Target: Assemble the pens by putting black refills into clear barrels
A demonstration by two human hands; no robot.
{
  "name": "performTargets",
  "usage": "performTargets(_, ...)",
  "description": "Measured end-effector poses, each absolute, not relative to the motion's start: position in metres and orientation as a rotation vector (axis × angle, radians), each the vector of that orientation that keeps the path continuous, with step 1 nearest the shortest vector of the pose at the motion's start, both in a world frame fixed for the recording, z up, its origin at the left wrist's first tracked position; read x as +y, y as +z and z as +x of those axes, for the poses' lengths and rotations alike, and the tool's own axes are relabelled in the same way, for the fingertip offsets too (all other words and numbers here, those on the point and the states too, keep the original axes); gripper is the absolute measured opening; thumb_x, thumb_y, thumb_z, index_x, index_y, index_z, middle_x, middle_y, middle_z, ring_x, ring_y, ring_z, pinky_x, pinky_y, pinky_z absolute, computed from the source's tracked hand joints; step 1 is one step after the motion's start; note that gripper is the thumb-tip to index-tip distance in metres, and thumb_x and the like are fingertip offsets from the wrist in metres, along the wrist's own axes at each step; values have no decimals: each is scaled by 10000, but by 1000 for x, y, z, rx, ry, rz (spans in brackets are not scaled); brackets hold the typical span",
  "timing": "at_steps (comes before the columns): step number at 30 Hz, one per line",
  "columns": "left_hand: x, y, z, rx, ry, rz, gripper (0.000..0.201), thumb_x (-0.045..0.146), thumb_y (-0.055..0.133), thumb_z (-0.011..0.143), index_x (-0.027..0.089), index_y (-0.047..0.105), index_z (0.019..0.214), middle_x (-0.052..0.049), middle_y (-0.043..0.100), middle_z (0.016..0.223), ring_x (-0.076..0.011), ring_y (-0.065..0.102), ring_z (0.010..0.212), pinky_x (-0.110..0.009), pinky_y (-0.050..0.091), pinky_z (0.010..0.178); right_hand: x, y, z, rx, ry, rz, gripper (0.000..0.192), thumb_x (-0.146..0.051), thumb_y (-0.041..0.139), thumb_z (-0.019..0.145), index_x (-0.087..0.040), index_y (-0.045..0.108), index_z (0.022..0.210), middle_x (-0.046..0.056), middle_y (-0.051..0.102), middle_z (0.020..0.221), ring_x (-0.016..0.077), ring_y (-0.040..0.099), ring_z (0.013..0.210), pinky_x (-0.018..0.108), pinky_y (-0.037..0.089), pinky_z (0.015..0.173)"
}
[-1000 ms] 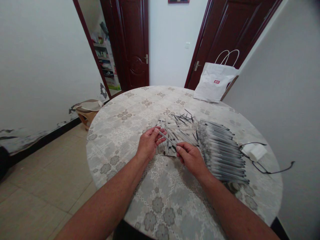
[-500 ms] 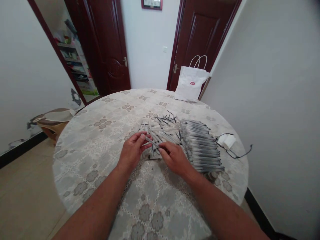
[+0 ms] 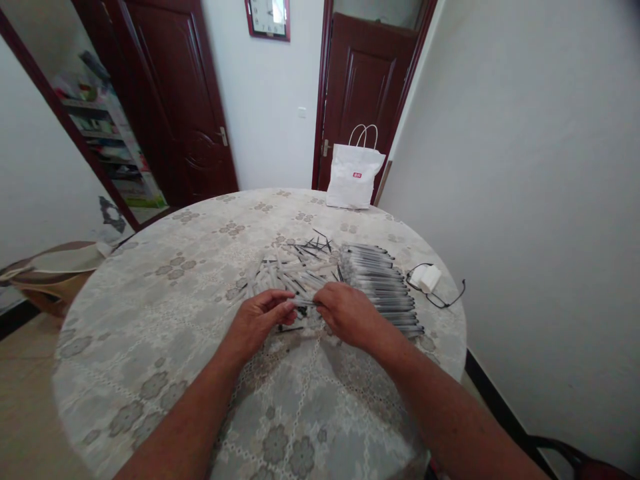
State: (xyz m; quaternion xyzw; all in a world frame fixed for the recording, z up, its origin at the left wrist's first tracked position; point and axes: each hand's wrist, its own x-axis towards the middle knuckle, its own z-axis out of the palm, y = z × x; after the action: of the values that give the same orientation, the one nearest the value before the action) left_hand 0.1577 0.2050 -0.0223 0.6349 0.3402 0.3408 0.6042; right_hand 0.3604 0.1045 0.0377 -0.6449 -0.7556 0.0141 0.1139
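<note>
Between both hands runs a slim translucent pen (image 3: 304, 303), held level above the tablecloth. My left hand (image 3: 265, 317) pinches one end between thumb and fingers. At the other end my right hand (image 3: 345, 313) is closed round it, its fingertips partly hidden. Just beyond the hands lie loose clear pen barrels (image 3: 280, 275) in a scattered heap. Dark thin refills or pen parts (image 3: 315, 247) sit behind that heap. To the right, a row of grey-and-clear pens (image 3: 380, 283) lies side by side, partly behind my right wrist.
A round table (image 3: 175, 320) carries a patterned cloth. Black-framed glasses (image 3: 440, 303) and a white folded wad (image 3: 427, 277) lie at the right. A white paper bag (image 3: 354, 177) stands at the far edge. A tan bag (image 3: 55, 273) is off to the left.
The view has turned somewhat to the right. The pen, slanted before, is now nearly level, and my hands are closer together with my left fingers more closed on it.
</note>
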Motion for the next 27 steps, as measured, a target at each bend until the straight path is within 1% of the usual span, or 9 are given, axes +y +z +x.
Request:
performTargets(3, 204, -22, 157, 812, 782, 1525, 383, 464, 753, 813, 171, 725, 1059, -66, 780, 851, -205, 733, 727, -328, 586, 736, 103, 45, 373, -2235, 31, -1914, 165, -266, 550, 1004, -214, 705, 1021, 65, 685, 990, 194, 623, 960, 279, 420, 826)
performTargets(6, 204, -19, 156, 846, 798, 1565, 355, 464, 730, 829, 168, 735, 1024, -53, 771, 820, -192, 722, 713, -305, 570, 725, 103, 48, 389, -2189, 6, -1901, 167, -256, 562, 998, -211, 711, 1060, 67, 686, 1018, 188, 626, 985, 271, 426, 856)
performTargets(10, 205, -18, 157, 931, 859, 1580, 333, 459, 716, 821, 167, 738, 979, -38, 750, 766, -199, 715, 693, -310, 569, 713, 106, 51, 418, -2052, -100, -1921, 184, -240, 562, 992, -193, 710, 1090, 80, 691, 1052, 192, 622, 1008, 279, 434, 910)
performTargets(15, 208, -24, 156, 1037, 967, 1749, 325, 471, 662, 841, 188, 746, 975, -44, 757, 801, -208, 703, 697, -304, 545, 667, 115, 55, 459, -1902, -261, -2120, 219, -233, 548, 980, -196, 710, 1124, 95, 699, 1107, 210, 619, 1049, 291, 436, 940)
performTargets(21, 209, -26, 154, 1112, 1005, 1994, 286, 432, 603, 882, 214, 754, 990, -43, 779, 912, -213, 717, 794, -311, 531, 785, 135, 57, 497, -1820, -315, -2413, 264, -245, 519, 976, -195, 725, 1133, 116, 714, 1147, 234, 630, 1066, 304, 437, 928)
performTargets(27, 210, -31, 154, 1137, 988, 2038, 288, 416, 581, 909, 211, 750, 1019, -39, 780, 916, -210, 719, 811, -306, 523, 807, 142, 56, 506, -1781, -376, -2394, 277, -282, 510, 979, -199, 719, 1142, 108, 720, 1142, 230, 635, 1052, 299, 443, 914)
